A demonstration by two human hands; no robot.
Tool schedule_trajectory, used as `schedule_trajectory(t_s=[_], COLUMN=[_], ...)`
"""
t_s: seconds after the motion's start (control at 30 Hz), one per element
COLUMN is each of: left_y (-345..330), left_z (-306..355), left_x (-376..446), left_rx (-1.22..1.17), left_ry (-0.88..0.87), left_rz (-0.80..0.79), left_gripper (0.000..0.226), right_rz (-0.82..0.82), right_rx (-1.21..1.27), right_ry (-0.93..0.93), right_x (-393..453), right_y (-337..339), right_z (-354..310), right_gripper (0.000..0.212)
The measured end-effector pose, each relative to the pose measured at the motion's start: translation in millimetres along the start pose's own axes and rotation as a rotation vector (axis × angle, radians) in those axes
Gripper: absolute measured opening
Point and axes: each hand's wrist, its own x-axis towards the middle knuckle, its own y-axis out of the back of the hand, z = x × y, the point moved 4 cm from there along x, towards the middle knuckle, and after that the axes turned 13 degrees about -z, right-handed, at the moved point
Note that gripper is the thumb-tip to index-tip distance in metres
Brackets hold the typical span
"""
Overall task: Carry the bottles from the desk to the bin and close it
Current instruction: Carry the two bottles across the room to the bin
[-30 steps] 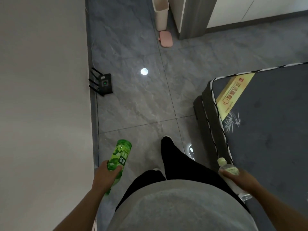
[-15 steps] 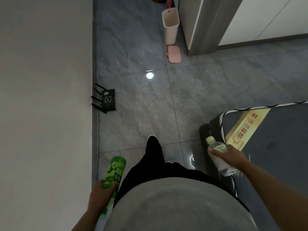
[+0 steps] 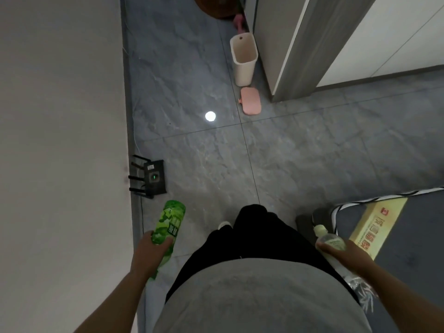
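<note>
My left hand grips a green-labelled bottle, held low at the left with its base pointing ahead. In my right hand is a clear bottle with a pale cap, held at the lower right. Far ahead on the grey tiled floor, a cream bin stands open against a door frame. Its pink lid lies flat on the floor just in front of it.
A white wall runs along the left. A black router with antennas sits on the floor beside it. A dark mattress with a yellow box on it lies at the right. A grey door frame stands beyond.
I have walked forward, so the bin and lid are nearer and more fully in view. Both hands have swung with the steps, still holding their bottles.
</note>
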Motion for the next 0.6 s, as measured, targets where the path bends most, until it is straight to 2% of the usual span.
schedule_trajectory(t_s=[0.1,0.27,0.4,0.5,0.6], left_y=[17.7,33.8,43.5,55.8,72.4], left_z=[40.9,83.7,100.6,111.8,123.5], left_x=[33.1,76.0,99.4,114.5,132.3], left_rx=[0.012,0.022,0.039,0.032,0.021], left_ry=[-0.025,0.033,0.153,0.206,0.250], left_rz=[0.003,0.030,0.044,0.054,0.061], left_gripper=[0.034,0.046,0.047,0.039,0.050], right_rz=[-0.027,-0.009,0.014,0.018,0.014], right_rx=[0.032,0.047,0.024,-0.006,-0.032], right_ry=[-0.012,0.023,0.066,0.097,0.091], right_x=[15.8,56.5,80.4,95.0,106.0], right_y=[17.4,70.3,114.0,139.5,154.1], right_z=[-28.0,-105.2,-184.5,-244.5,-291.6], right_gripper=[0.053,0.052,0.067,0.076,0.082])
